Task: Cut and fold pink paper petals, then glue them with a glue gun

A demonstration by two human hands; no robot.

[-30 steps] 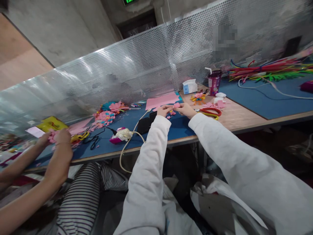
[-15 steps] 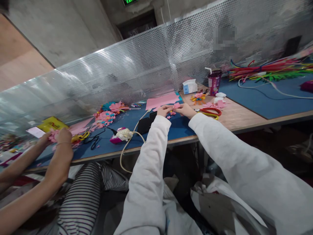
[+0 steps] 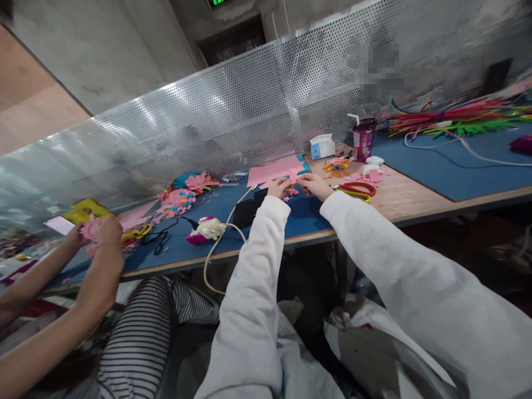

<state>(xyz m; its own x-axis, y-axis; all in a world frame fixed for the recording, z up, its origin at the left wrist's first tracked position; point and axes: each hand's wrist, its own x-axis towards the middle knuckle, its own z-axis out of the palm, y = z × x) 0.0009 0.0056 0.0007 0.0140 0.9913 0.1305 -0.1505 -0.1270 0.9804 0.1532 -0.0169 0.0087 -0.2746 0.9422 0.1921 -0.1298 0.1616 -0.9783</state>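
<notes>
My left hand (image 3: 279,188) is closed, its fingertips pinching the lower left of a small piece of pink paper (image 3: 294,174). Facing it from the right, my right hand (image 3: 316,185) pinches the same paper with bent fingers. Its exact shape is partly hidden by the fingers. Below the hands, small pink paper scraps (image 3: 291,194) lie on the blue mat. Scissors with red and yellow handles (image 3: 359,191) lie just right of my right hand. A large pink paper sheet (image 3: 270,172) lies behind my hands.
A black flat object (image 3: 244,213) and a glue gun (image 3: 208,229) with its pale cable lie to the left. Behind stand a tissue pack (image 3: 322,147) and a purple cup (image 3: 364,138). At far left, a co-worker's hands (image 3: 108,230) hold pink paper.
The pink paper has turned from lying level between my fingers to standing higher above them. My right fingers have curled more. The arms stay almost in place.
</notes>
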